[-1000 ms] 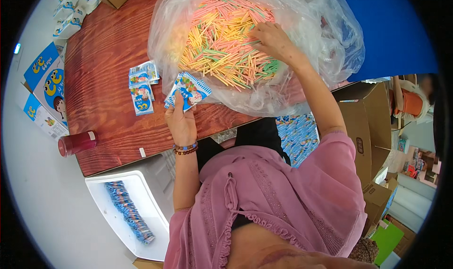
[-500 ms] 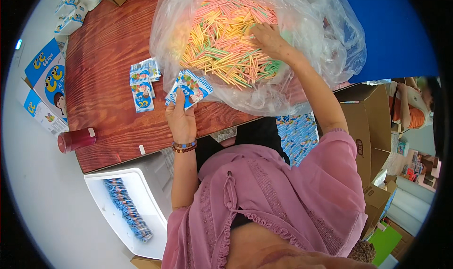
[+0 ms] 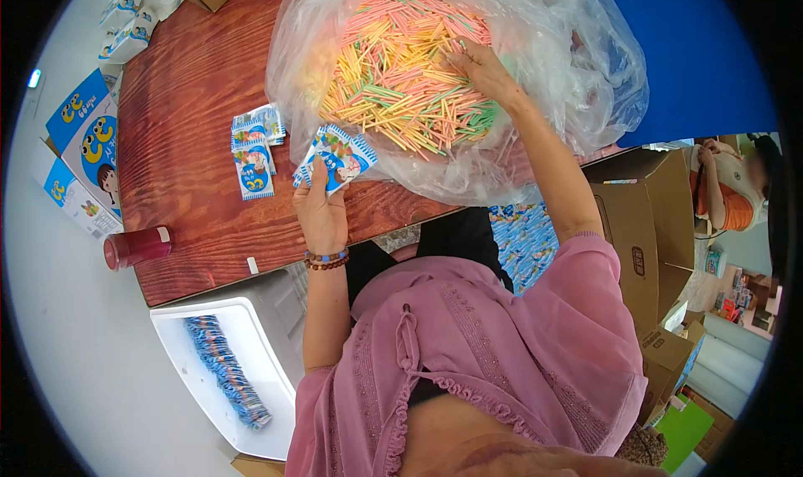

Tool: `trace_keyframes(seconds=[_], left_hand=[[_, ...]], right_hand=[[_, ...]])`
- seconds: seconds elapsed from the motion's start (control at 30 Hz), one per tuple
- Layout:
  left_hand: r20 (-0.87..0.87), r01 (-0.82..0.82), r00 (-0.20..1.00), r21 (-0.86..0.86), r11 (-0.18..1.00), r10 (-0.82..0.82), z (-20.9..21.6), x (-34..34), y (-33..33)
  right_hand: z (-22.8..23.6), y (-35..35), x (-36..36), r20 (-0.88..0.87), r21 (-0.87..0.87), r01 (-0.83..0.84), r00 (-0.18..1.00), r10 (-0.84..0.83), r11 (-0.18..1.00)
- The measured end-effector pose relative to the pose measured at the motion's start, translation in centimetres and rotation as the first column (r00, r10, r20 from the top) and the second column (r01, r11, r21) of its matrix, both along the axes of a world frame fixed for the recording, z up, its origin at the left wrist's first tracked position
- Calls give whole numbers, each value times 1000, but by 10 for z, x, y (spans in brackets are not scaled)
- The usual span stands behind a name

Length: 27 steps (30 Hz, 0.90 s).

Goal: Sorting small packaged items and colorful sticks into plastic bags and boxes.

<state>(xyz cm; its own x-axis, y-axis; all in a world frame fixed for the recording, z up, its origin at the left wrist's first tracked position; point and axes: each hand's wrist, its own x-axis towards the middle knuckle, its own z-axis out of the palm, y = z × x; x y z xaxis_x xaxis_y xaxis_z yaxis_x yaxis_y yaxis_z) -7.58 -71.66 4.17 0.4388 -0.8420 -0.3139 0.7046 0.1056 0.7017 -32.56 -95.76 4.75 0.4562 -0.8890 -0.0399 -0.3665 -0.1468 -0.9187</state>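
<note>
Holding packets [image 3: 341, 152] w/ L hand [image 3: 321, 213] nr wood tbl [image 3: 196, 84] edge. R hand [image 3: 477, 65] at sticks [image 3: 389, 109] in clear bag [image 3: 294, 67], far side, can't tell grip. White tub [image 3: 266, 356] near left, box [image 3: 627, 234] right.

Loose sticks [image 3: 401, 84], small packets [image 3: 339, 155] and cartons [image 3: 623, 243] suggest a packing workshop.

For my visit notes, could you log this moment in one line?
left hand: holding blue-white packets | right hand: at coloured sticks in clear bag
</note>
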Motion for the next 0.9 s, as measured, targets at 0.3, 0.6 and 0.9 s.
trace_keyframes(seconds=[0.3, 0.6, 0.9], left_hand=[[-28, -12, 1000, -24, 1000, 11, 0, 2, 2], [-48, -9, 999, -60, 998, 6, 1, 1, 2], [-68, -42, 997, -30, 999, 39, 3, -4, 6]], right_hand=[[31, 24, 4, 356, -216, 36, 933, 45, 976], [-21, 151, 51, 520, 213, -98, 853, -28, 972], [-36, 166, 52, 209, -84, -6, 978, 24, 996]])
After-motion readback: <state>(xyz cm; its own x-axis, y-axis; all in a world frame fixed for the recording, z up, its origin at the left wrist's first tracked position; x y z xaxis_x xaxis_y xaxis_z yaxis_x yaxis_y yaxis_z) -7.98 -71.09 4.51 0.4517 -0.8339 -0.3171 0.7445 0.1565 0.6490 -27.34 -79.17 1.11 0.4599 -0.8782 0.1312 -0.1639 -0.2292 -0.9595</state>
